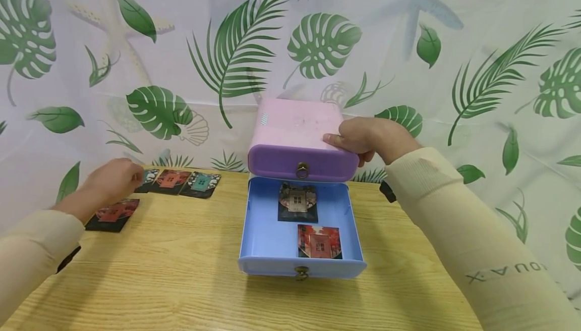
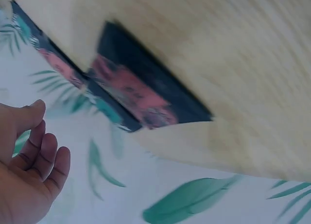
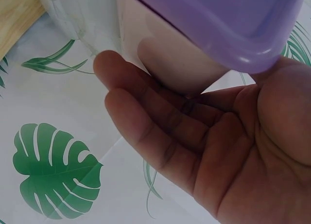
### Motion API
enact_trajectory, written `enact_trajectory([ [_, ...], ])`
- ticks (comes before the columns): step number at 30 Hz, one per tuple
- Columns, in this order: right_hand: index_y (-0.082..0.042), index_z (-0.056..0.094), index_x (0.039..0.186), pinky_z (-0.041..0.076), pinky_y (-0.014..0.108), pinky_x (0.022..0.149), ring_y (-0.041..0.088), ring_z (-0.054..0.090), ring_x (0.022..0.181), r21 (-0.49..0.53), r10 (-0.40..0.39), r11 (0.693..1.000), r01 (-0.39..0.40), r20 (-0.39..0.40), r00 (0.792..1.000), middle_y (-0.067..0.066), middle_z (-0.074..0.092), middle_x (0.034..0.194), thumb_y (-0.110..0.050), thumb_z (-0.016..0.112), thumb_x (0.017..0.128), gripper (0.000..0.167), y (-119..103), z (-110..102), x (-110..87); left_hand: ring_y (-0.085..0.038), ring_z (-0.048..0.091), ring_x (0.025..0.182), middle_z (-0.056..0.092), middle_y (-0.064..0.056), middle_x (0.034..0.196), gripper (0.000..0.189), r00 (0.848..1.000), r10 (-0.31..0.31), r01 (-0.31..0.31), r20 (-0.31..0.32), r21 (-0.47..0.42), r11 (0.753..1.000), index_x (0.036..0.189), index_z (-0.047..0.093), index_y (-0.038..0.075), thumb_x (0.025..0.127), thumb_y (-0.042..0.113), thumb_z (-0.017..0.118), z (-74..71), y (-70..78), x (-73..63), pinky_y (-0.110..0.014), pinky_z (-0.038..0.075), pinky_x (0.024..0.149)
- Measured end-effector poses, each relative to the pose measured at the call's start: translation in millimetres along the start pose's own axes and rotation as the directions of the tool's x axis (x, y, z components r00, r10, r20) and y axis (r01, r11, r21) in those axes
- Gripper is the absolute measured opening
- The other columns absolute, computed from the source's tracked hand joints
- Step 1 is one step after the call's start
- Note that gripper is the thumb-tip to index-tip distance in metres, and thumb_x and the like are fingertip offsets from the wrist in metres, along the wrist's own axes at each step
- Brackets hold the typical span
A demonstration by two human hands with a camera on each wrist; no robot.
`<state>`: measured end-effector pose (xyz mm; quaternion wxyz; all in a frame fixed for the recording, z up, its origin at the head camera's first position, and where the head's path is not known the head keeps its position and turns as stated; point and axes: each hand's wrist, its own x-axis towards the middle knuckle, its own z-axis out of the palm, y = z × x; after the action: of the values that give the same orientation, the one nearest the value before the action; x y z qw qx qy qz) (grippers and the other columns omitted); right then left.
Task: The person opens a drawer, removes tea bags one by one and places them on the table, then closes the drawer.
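Note:
A small drawer cabinet has a pink top (image 1: 297,121) and a shut purple drawer (image 1: 272,162). Beneath it a light blue drawer (image 1: 263,235) is pulled out. Inside lie a dark packet with a pale label (image 1: 297,207) and a red and black packet (image 1: 319,242). My right hand (image 1: 367,136) grips the cabinet's right front corner, thumb on top and fingers along the side. At the far left, my left hand (image 1: 113,182) hovers by several flat packets, among them a red one (image 2: 133,90). Its fingers are loosely bent, and nothing shows between them.
Beside the left hand, a red packet (image 1: 170,181) and a teal packet (image 1: 199,183) lie along the back of the wooden table (image 1: 181,255). Another red packet (image 1: 113,215) lies nearer. A leaf-patterned cloth (image 1: 181,58) hangs close behind the table.

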<state>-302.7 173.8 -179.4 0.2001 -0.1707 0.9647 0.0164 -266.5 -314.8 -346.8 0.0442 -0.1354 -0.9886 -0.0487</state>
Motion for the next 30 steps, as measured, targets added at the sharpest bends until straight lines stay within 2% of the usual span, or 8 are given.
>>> enact_trajectory([
  [5,-0.004,0.063,0.089,0.048,0.033,0.071,0.018,0.063,0.065,0.001,0.005,1.0,-0.005,-0.002,1.0,0.009,0.07,0.077,-0.046,0.03,0.108,0.056,0.4,0.3,0.0,-0.028,0.063,0.082,0.064,-0.011,0.088,0.012,0.995,0.078,-0.079,-0.069,-0.008,0.997,0.099,0.074,-0.001,0.092,0.001,0.063,-11.6,40.0,5.3,-0.049,0.056,0.076],
  [7,-0.003,0.063,0.091,0.048,0.033,0.071,0.019,0.063,0.066,0.013,0.01,1.0,-0.01,-0.002,1.0,0.009,0.069,0.078,-0.046,0.031,0.108,0.056,0.6,0.4,0.2,-0.025,0.061,0.079,0.062,-0.008,0.085,0.012,0.986,0.126,-0.129,-0.109,-0.024,0.991,0.096,0.075,0.001,0.092,0.0,0.063,-17.1,57.5,6.0,-0.045,0.056,0.074],
  [9,-0.003,0.063,0.093,0.048,0.032,0.07,0.019,0.063,0.066,0.021,0.012,1.0,-0.012,-0.002,1.0,0.009,0.069,0.078,-0.046,0.031,0.108,0.055,0.5,0.4,0.2,-0.022,0.059,0.077,0.062,-0.006,0.083,0.013,0.968,0.189,-0.197,-0.162,-0.033,0.98,0.093,0.075,0.003,0.092,-0.001,0.064,-22.8,74.2,5.6,-0.042,0.055,0.072],
  [12,-0.003,0.063,0.095,0.049,0.032,0.07,0.019,0.063,0.066,0.032,0.015,0.999,-0.015,0.0,1.0,0.009,0.069,0.079,-0.045,0.031,0.108,0.055,0.1,0.4,0.3,-0.019,0.056,0.074,0.06,-0.003,0.08,0.012,0.928,0.287,-0.298,-0.239,-0.011,0.955,0.089,0.075,0.005,0.089,-0.003,0.066,-28.6,96.9,4.9,-0.037,0.053,0.068],
  [15,-0.003,0.063,0.095,0.05,0.033,0.071,0.019,0.064,0.067,0.034,0.015,0.999,-0.015,0.0,1.0,0.01,0.07,0.08,-0.045,0.031,0.108,0.055,-0.2,0.3,0.6,-0.016,0.052,0.072,0.057,-0.002,0.077,0.01,0.877,0.378,-0.385,-0.296,0.035,0.922,0.087,0.074,0.006,0.088,-0.003,0.068,-31.4,118.2,4.4,-0.033,0.05,0.065],
  [23,-0.004,0.064,0.091,0.051,0.035,0.073,0.019,0.065,0.066,0.013,0.005,1.0,-0.005,-0.001,1.0,0.01,0.071,0.078,-0.046,0.029,0.108,0.057,-0.4,0.5,2.3,-0.017,0.055,0.078,0.059,-0.003,0.083,0.006,0.756,0.534,-0.55,-0.379,0.075,0.832,0.088,0.073,0.007,0.085,0.002,0.075,-37.0,164.0,1.0,-0.031,0.052,0.068],
  [28,-0.004,0.063,0.089,0.049,0.034,0.075,0.019,0.064,0.065,0.01,0.01,1.0,-0.01,0.001,1.0,0.01,0.07,0.078,-0.047,0.029,0.108,0.058,0.4,0.6,1.7,-0.017,0.058,0.08,0.063,-0.003,0.086,0.01,0.696,0.605,-0.626,-0.387,0.085,0.775,0.087,0.074,0.01,0.082,0.003,0.079,-41.2,187.6,0.9,-0.03,0.053,0.07],
  [30,-0.004,0.062,0.088,0.049,0.035,0.076,0.018,0.064,0.065,0.005,0.008,1.0,-0.008,0.001,1.0,0.01,0.071,0.078,-0.047,0.028,0.108,0.058,0.7,0.5,1.2,-0.016,0.059,0.08,0.064,-0.002,0.087,0.011,0.68,0.63,-0.649,-0.376,0.092,0.755,0.088,0.074,0.01,0.082,0.004,0.08,-42.3,196.2,2.6,-0.029,0.054,0.07],
])
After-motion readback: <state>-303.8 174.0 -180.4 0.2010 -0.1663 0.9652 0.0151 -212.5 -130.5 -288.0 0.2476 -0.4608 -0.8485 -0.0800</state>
